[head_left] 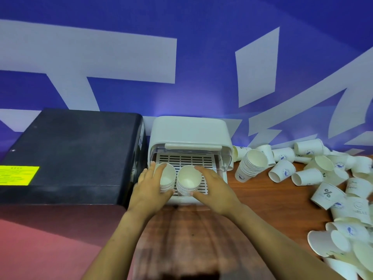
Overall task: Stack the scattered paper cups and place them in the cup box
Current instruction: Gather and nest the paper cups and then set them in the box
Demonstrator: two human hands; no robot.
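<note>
A white cup box (189,130) stands at the back of the wooden table, its front open and a slotted tray (185,159) pulled out. Two stacks of white paper cups stand side by side on the tray. My left hand (150,187) grips the left stack (167,176) from its left side. My right hand (214,187) holds the right stack (188,178), fingers curled round its right side. A third stack (251,166) leans on the table just right of the box. Loose cups (306,176) lie scattered further right.
A large black box (66,156) with a yellow label stands directly left of the cup box. A blue and white wall rises behind. More loose cups (343,237) pile along the table's right edge. Bare wooden table (262,199) lies in front of the box.
</note>
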